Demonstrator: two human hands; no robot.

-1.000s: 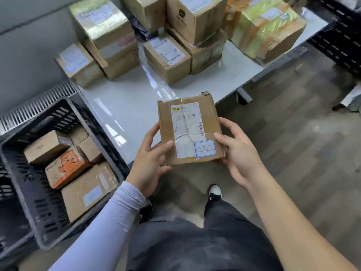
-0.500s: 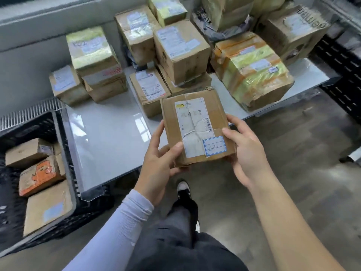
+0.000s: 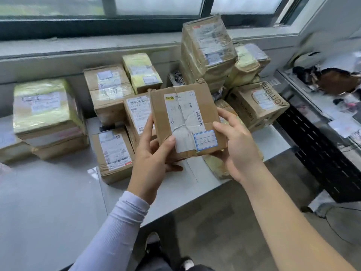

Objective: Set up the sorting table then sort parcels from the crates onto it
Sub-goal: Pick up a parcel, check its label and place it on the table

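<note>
- The parcel (image 3: 187,120) is held up in front of the table (image 3: 58,196), label side up, gripped by both hands and touching nothing else.
- The left hand (image 3: 150,159) grips its near left corner, thumb curled over the top face and fingers tucked beneath; the right hand (image 3: 236,149) clasps the right edge, thumb on top near the small blue sticker (image 3: 205,139).
- Compared with a second ago, the crate of unsorted parcels is no longer in view, and the parcel is now carried over the table's near edge instead of beside it.
- The stacked boxes (image 3: 109,90) at the far side of the table, below the window (image 3: 97,8), are now seen from much closer.
- This is judged to mean that the pick from the crate is finished and the placing step is under way; the parcel is not yet set down.
- Bare table surface is seen just left of the parcel, in front of a labelled box (image 3: 114,153), and a spot there could be used.
- The tall leaning stack (image 3: 209,45) behind the parcel is judged a risk if bumped.
</note>
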